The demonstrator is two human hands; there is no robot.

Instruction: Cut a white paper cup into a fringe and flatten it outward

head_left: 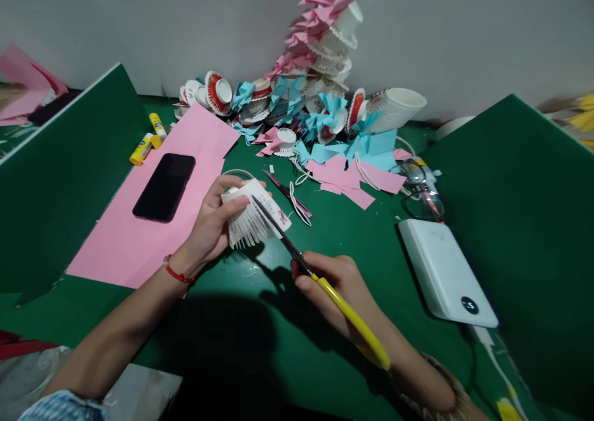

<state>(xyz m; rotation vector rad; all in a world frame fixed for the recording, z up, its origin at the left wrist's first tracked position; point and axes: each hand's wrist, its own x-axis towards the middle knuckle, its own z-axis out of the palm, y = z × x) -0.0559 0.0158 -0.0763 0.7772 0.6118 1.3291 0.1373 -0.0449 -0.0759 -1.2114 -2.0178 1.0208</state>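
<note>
My left hand pinches a white paper cup whose wall is cut into a fringe of narrow strips. Part of the cup lies hidden behind my fingers. In my right hand is a pair of scissors with yellow handles. Their dark blades lie across the cup's printed side, tips pointing up and left. Whether the blades are parted is hard to make out. Just beyond the cup, a second, dark pair of scissors rests on the green table.
Pink paper lies at left under a black phone, with glue sticks nearby. Cut cups with pink and blue paper bows pile against the wall. At right are eyeglasses and a white power bank. Green partitions flank both sides.
</note>
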